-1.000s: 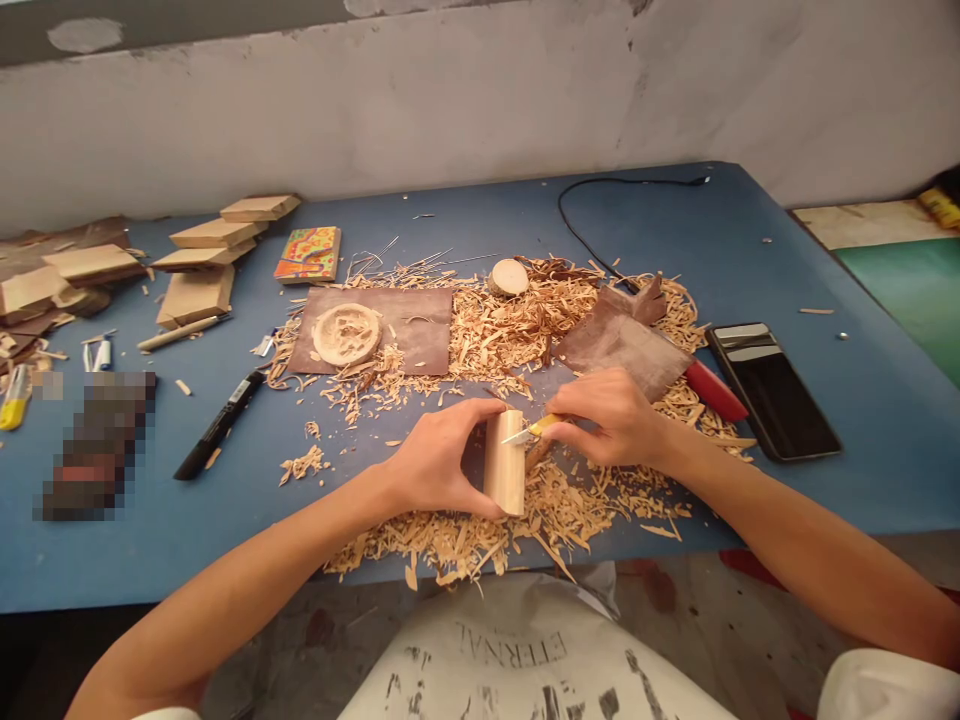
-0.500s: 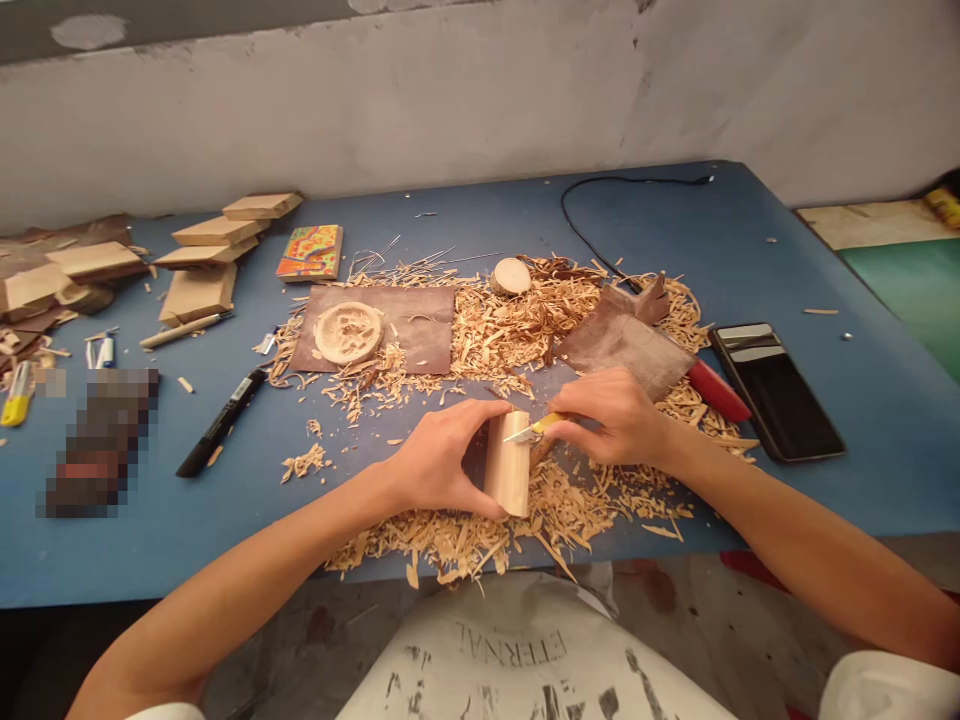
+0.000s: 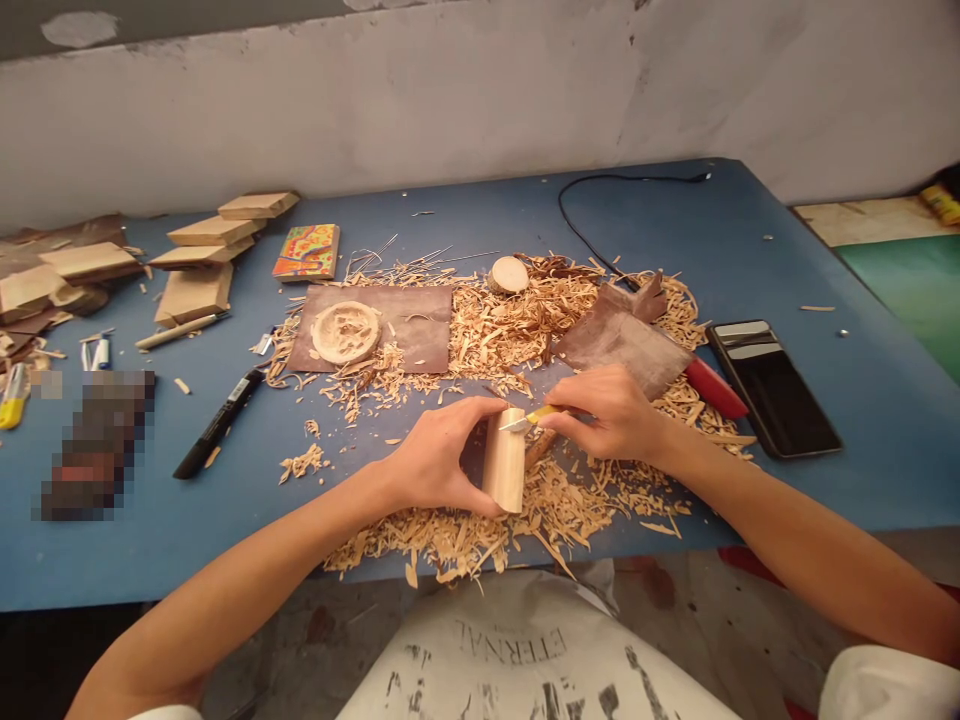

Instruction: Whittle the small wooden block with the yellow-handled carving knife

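The wooden block (image 3: 507, 470) stands at the near middle of the table (image 3: 255, 540), wood shavings (image 3: 562, 505) on its right. The left hand (image 3: 439, 455) grips it between thumb and fingers at its far and near ends (a sensible hold, clear of the blade). The right hand's (image 3: 611, 412) fingers close around a yellow-handled knife (image 3: 541, 413). The block looks light, stiff and hardly fragile, probably a little slippery where smooth.

The right grip (image 3: 611, 412) covers most of the knife handle (image 3: 541, 413). A red handle (image 3: 714, 388) runs under a brown sheet (image 3: 634, 350), its other end out of sight. Coarse squares blur a dark object (image 3: 97, 440) past recognition. Print on the black marker (image 3: 217, 425) is too small to read. The left edge crops a wood piece (image 3: 28, 292); the right, a yellow item (image 3: 940, 203).
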The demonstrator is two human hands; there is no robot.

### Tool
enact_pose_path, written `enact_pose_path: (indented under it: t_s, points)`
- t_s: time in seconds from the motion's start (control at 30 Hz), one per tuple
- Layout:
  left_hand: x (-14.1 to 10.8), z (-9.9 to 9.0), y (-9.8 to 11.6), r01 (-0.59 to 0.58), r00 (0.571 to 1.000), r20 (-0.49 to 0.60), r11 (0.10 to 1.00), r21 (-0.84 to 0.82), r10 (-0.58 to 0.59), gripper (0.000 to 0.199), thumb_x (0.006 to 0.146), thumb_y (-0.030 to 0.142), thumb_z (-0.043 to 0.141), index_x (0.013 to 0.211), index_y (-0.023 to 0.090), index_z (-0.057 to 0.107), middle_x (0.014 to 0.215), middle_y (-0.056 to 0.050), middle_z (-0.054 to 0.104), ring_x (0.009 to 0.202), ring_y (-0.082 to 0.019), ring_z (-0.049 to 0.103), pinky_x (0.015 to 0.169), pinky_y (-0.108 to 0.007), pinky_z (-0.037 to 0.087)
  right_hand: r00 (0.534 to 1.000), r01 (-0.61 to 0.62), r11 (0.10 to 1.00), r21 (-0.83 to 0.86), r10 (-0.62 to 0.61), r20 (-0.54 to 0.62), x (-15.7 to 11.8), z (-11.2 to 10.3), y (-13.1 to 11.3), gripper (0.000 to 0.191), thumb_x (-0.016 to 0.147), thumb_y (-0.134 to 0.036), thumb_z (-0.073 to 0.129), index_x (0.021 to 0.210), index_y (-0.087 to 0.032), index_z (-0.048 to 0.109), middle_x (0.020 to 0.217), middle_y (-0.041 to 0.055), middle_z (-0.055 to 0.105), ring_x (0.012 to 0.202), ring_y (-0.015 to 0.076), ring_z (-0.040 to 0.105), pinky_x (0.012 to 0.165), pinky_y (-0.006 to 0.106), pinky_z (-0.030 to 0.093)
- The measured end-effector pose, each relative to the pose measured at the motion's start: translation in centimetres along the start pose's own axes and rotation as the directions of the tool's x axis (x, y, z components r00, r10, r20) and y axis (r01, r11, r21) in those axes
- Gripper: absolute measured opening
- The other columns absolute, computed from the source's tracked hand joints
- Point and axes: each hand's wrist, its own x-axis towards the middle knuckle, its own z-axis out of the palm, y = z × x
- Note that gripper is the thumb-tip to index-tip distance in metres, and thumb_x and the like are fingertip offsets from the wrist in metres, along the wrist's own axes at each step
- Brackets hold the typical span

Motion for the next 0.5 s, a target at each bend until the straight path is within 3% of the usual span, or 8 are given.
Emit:
enact_pose_path:
  t_s: [0.5]
  points:
    - [0.23,0.01,0.27,-0.018,0.999,-0.044,0.999,-0.037,0.017,0.096,0.052,0.047,0.095,0.132,0.022,0.049,0.124,-0.010,0.070,0.108,-0.031,0.071,0.094,-0.044,0.058,0.998,0.011,0.993,-0.115,-0.019,-0.066,-0.14,-0.15,0.58,0.032,0.099,-0.041,0.063,0.078,-0.017,0.065,0.061,-0.0017,0.061,0.054,0.0112,0.055,0.057,0.029,0.034]
